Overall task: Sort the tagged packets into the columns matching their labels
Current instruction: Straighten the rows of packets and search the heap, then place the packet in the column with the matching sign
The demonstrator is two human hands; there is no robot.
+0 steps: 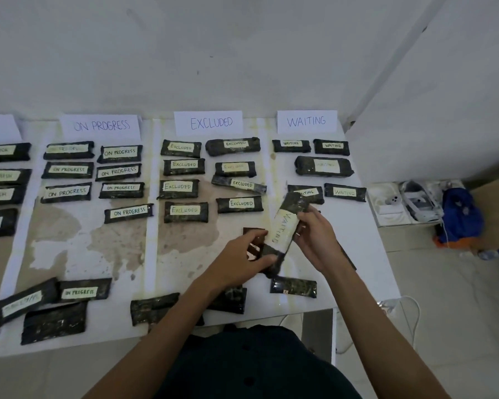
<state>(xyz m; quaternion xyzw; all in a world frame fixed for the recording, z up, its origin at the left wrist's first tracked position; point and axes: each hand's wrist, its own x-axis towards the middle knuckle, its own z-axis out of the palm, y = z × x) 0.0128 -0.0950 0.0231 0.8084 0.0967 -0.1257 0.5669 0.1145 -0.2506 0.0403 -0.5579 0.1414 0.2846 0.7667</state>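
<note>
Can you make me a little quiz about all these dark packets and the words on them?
1. True or false: the dark plastic packet held by the left hand and right hand is tagged EXCLUDED.
2. Fill in: ___ tagged packets lie under the white paper EXCLUDED card.
3. Which header card stands farthest right? A) ON PROGRESS B) EXCLUDED C) WAITING
Key: 1 false, its tag reads WAITING. 2 eight. 3 C, the WAITING card.
</note>
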